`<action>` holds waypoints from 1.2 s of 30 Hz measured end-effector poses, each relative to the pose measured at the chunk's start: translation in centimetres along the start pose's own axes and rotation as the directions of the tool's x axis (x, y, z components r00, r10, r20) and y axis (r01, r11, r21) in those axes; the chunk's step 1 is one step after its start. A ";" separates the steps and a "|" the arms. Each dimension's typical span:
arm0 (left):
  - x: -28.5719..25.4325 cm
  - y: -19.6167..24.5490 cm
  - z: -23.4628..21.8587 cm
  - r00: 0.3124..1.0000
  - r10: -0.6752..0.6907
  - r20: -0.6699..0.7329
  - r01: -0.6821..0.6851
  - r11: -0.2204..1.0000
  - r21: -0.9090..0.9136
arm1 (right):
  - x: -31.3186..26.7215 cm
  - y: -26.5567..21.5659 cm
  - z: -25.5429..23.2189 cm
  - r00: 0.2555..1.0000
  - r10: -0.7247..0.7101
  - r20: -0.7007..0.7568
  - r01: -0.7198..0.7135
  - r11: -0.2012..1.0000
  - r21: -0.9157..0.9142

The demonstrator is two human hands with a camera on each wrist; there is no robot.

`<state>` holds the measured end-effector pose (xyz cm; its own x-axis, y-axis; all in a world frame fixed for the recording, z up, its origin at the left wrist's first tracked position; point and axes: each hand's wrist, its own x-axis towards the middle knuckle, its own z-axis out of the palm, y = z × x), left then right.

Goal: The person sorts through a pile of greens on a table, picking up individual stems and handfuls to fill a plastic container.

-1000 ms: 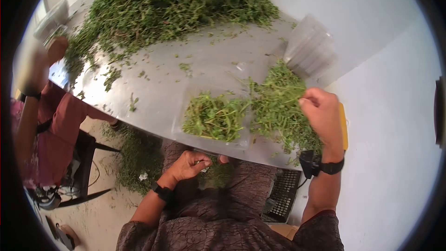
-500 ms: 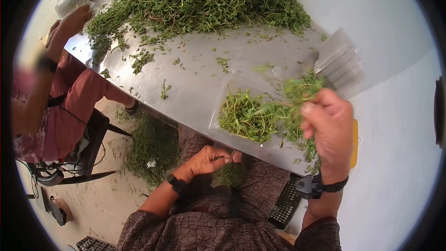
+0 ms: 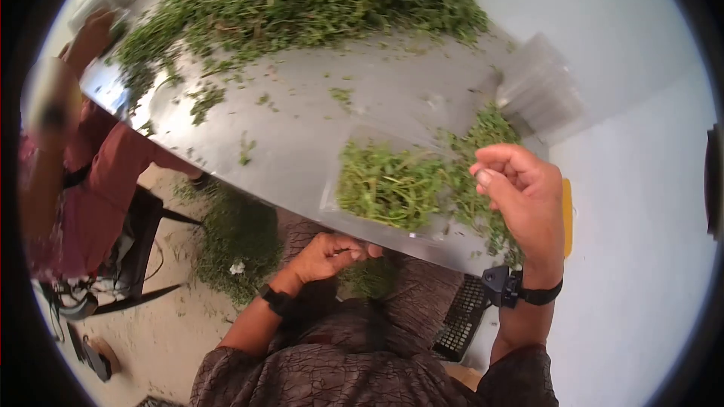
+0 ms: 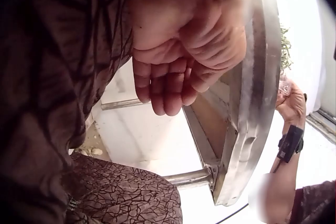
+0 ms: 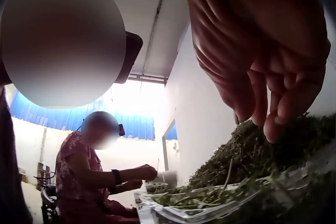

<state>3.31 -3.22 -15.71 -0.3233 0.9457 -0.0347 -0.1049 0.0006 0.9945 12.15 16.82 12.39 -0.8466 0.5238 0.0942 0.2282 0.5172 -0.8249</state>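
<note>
A clear container [image 3: 329, 194] at the table's front edge holds green sprigs [image 3: 388, 185]. To its right lies a loose pile of sprigs [image 3: 490, 132], partly covered by my right hand [image 3: 528, 196]. That hand hovers with bent, relaxed fingers and nothing visible between them; the right wrist view shows the same hand [image 5: 262, 50] above blurred greens. My left hand [image 3: 324, 258] is below the table edge, near my lap. In the left wrist view its palm [image 4: 184, 40] is empty and the fingers hang loosely curled.
A large heap of greens [image 3: 317, 0] covers the back of the metal table [image 3: 279, 128]. Stacked clear containers [image 3: 539, 90] stand by the wall at right. A yellow object [image 3: 567, 218] is beside my right wrist. Another person [image 5: 86, 171] sits at the left; more greens [image 3: 237, 245] lie on the floor.
Sprigs that my right hand held half a second ago are out of its fingers, and the container looks fuller. The head view has shifted slightly. My left hand stays below the table edge.
</note>
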 end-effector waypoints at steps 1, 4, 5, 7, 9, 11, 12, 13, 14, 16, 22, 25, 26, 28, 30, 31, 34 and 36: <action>0.1 -0.6 0.1 1.000 0.023 -0.012 -0.022 1.000 0.011 | -0.2 0.3 -0.7 0.999 0.015 -0.032 -0.015 1.000 -0.015; 0.1 -0.5 -0.1 0.999 -0.047 -0.001 0.047 0.999 -0.026 | -0.9 1.6 -2.6 0.992 -0.007 -0.130 -0.020 0.978 -0.205; 0.0 0.1 0.0 0.997 -0.072 -0.011 0.071 0.996 -0.047 | -1.1 2.4 -3.0 0.994 0.008 -0.109 -0.034 0.972 -0.232; 0.2 -0.3 0.0 0.998 -0.058 0.001 0.058 0.997 -0.057 | -1.9 3.9 -3.2 0.996 0.043 -0.082 -0.063 0.961 -0.268; 0.2 -0.4 0.0 0.999 -0.053 0.001 0.053 0.997 -0.063 | -2.6 4.2 -2.8 0.995 0.079 -0.060 -0.095 0.935 -0.343; 0.2 -0.1 -0.1 0.999 -0.031 0.014 0.031 0.999 -0.040 | -3.0 4.9 -2.3 0.996 0.086 -0.023 -0.087 0.897 -0.433; 0.2 0.0 0.0 0.999 -0.032 0.018 0.032 0.999 -0.034 | -3.1 5.6 -2.0 0.996 0.086 -0.029 -0.090 0.899 -0.429; 0.2 0.1 0.0 0.999 -0.028 0.017 0.028 1.000 -0.008 | -3.1 6.3 -1.7 1.000 -0.008 -0.015 -0.001 0.834 -0.551; 0.2 0.1 0.0 1.000 -0.025 0.016 0.024 1.000 0.020 | -3.2 6.9 -1.4 0.995 -0.100 0.012 0.083 0.746 -0.661; 0.1 0.0 0.0 1.000 -0.028 0.009 0.028 0.999 0.019 | -2.9 7.6 -0.8 0.985 -0.174 -0.004 0.124 0.719 -0.683; -0.1 0.3 0.1 1.000 -0.028 -0.011 0.028 0.997 0.068 | -1.6 8.7 -1.8 0.948 -0.317 -0.002 0.201 0.607 -0.769; -0.1 -0.2 0.1 1.000 -0.007 -0.020 0.008 0.997 0.072 | -1.5 7.0 -3.0 0.937 -0.337 -0.088 0.174 0.672 -0.719; -0.1 -0.3 0.1 1.000 0.001 -0.022 0.001 0.997 0.072 | -1.6 6.3 -3.3 0.934 -0.326 -0.145 0.151 0.730 -0.667; 0.0 -0.2 0.2 1.000 -0.012 -0.021 0.014 0.998 0.067 | -1.6 5.8 -3.2 0.942 -0.301 -0.148 0.134 0.742 -0.657; 0.0 0.2 0.2 0.999 -0.026 -0.027 0.027 0.998 0.062 | -1.3 6.0 -2.8 0.956 -0.282 -0.085 0.157 0.732 -0.663; 0.0 0.4 0.3 1.000 -0.021 -0.023 0.022 0.998 0.053 | -1.2 6.3 -2.6 0.955 -0.285 -0.080 0.163 0.732 -0.662; -0.1 0.3 0.4 0.999 -0.014 -0.029 0.015 0.999 0.050 | -1.0 7.0 -1.8 0.969 -0.247 0.012 0.190 0.714 -0.674; -0.1 0.2 0.3 0.999 -0.012 -0.043 0.014 0.998 0.058 | -1.0 6.6 -1.4 0.960 -0.279 -0.004 0.199 0.695 -0.691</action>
<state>3.62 -3.21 -15.48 -0.3619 0.9308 -0.0507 -0.0551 0.0330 0.9979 15.16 20.67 7.64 -0.8747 0.3614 0.3229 0.3223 0.9314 -0.1693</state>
